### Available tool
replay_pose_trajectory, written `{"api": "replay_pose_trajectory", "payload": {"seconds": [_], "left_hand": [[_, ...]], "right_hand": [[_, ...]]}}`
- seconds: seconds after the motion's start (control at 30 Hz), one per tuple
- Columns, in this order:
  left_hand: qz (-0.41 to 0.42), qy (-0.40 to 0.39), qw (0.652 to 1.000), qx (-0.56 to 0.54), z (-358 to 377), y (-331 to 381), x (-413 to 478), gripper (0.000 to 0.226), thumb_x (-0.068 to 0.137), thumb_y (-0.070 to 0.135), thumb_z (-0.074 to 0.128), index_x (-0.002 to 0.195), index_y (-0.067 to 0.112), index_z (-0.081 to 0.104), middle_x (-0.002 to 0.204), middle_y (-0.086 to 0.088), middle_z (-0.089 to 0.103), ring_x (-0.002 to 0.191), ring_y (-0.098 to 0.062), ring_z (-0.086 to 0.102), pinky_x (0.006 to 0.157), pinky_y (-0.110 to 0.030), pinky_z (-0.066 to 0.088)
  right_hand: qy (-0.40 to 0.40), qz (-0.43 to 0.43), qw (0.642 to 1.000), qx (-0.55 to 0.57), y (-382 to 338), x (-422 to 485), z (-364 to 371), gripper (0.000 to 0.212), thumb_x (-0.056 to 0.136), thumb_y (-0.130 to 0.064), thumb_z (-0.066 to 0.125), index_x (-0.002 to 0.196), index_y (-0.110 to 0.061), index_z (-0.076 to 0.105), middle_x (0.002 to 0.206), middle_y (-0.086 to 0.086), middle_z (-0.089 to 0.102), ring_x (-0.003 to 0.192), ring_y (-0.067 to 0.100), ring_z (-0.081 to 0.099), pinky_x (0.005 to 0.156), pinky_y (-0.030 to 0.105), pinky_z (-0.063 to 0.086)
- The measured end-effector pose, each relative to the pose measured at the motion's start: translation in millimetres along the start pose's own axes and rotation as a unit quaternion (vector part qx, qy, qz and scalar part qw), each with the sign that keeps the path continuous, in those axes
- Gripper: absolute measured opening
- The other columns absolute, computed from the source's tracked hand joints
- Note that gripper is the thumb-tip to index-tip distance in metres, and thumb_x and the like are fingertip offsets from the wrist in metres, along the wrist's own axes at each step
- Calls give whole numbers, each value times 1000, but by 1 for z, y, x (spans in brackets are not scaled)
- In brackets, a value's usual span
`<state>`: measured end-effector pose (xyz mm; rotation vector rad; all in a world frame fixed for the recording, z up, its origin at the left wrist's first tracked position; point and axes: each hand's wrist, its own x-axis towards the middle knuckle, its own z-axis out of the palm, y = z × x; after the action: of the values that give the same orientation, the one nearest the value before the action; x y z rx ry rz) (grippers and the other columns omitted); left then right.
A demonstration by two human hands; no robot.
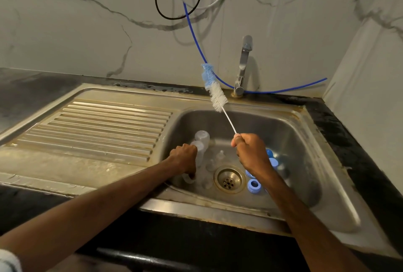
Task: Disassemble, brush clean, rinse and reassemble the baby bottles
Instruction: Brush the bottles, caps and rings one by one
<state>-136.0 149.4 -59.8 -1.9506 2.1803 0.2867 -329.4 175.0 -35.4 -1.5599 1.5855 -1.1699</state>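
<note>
Clear plastic, the baby bottle (198, 149) lies low at the left of the steel sink (294, 138), and the left grip (184, 158) is curled round its body. A second clear bottle (202, 136) sits just behind it; whether the two touch I cannot tell. Clear teats (221, 155) rest on the basin floor between the hands, near the drain (228, 179). Blue collar rings (253, 185) and blue caps (270, 154) lie right of the drain, partly hidden by the right forearm. The right grip (250, 152) is closed on the thin white handle of the bottle brush (214, 90), held above the basin with its white, blue-tipped bristle head angled up toward the tap (243, 64). A ribbed drainboard (98, 128) extends left. Dark bench (349, 132) surrounds the sink, and a blue hose (192, 27) hangs down the marbled wall.
</note>
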Motion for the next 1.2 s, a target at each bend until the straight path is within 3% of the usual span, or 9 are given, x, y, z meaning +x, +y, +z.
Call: {"api": "replay_pose_trajectory", "payload": {"seconds": [0.2,0.3,0.4,0.53,0.67,0.9,1.03,1.13,1.2], "left_hand": [[62,176,974,131,-11,16,-24,51,90,31,75,134,15,54,132,-9,60,127,-29,53,92,-37,50],[163,140,968,132,-12,33,-28,51,92,37,72,134,17,53,137,-9,57,132,-31,48,97,-42,47],[211,79,959,174,-8,53,-15,52,90,36,74,133,13,56,135,-11,59,126,-32,56,95,-42,49],[233,-10,941,244,8,69,3,67,87,35,80,142,12,50,143,-14,54,127,-32,58,98,-41,50],[255,13,940,228,13,75,10,42,101,12,59,141,8,51,149,-23,48,135,-35,52,103,-42,47],[261,-36,946,186,24,64,19,44,99,6,59,142,7,50,150,-21,47,132,-34,55,102,-40,48],[281,-37,955,92,9,57,25,35,89,7,72,123,8,65,131,-14,61,117,-32,63,94,-38,51],[284,-20,952,-114,-12,43,32,25,79,12,82,103,15,78,103,-4,77,95,-22,73,87,-36,59],[253,-39,916,-309,-32,31,28,25,83,10,81,108,12,78,98,-7,78,88,-20,75,78,-35,62]], "right_hand": [[5,3,1000,2,-2,0,0,37,100,-16,47,68,-6,62,45,-7,45,45,14,42,54,29,36],[18,-8,1000,-13,-2,0,-1,38,100,-15,49,65,-10,62,45,-6,48,47,16,46,56,30,40],[27,-14,999,-19,-3,-2,-2,40,101,-15,49,63,-14,61,44,-8,48,48,15,48,56,28,41],[27,-17,999,-26,-3,-2,-2,38,101,-16,49,68,-5,64,47,-4,50,50,18,49,57,31,42],[23,-25,999,-36,-5,-1,-2,39,102,-16,48,66,-12,63,49,-3,51,50,14,49,56,29,42],[26,-25,999,-31,-4,-2,-3,38,102,-16,48,71,-4,65,50,-3,51,51,14,49,56,30,41],[24,-30,999,-26,-4,-4,-4,37,102,-14,48,73,1,65,51,1,51,51,15,46,53,28,39],[38,-35,999,-17,-6,-4,-6,37,102,-13,49,70,-1,66,49,-2,49,46,9,44,51,27,38],[51,-37,998,-6,-5,-3,-9,38,100,-12,50,67,-1,64,45,-7,46,41,6,40,50,28,36]]}}
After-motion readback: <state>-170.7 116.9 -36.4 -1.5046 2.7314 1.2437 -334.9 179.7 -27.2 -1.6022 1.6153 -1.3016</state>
